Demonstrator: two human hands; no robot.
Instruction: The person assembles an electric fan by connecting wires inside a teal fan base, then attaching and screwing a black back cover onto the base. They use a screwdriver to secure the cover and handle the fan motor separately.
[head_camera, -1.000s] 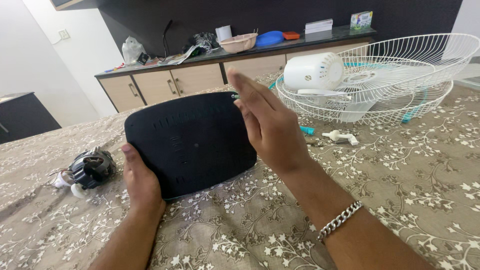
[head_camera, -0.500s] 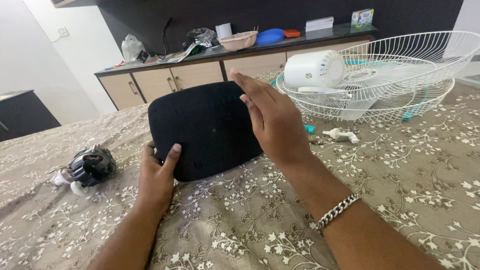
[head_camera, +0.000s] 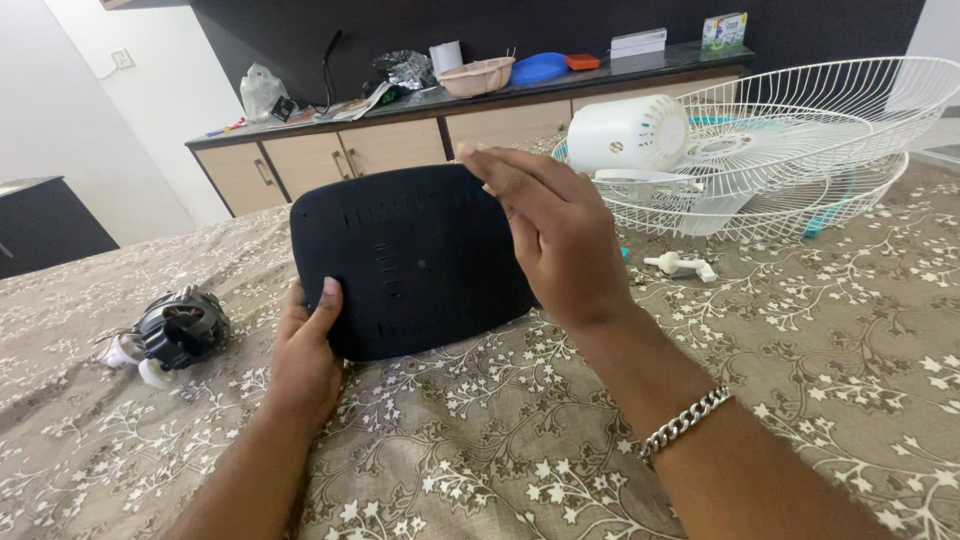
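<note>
The right end of the black panel (head_camera: 410, 262) is hidden behind the right hand (head_camera: 555, 235). The wire fan guard (head_camera: 800, 150) is cut off at the right edge. Small clutter on the far cabinet (head_camera: 400, 115) cannot be identified.

Your black plastic panel (head_camera: 420, 262): rounded-rectangular, matte, with rows of short slots and a small centre hole. It stands tilted on its lower edge upon the floral cloth (head_camera: 800, 330).

Left hand (head_camera: 305, 355) low, thumb up; right hand (head_camera: 555, 230) raised, fingers extended together, bracelet at wrist.
</note>
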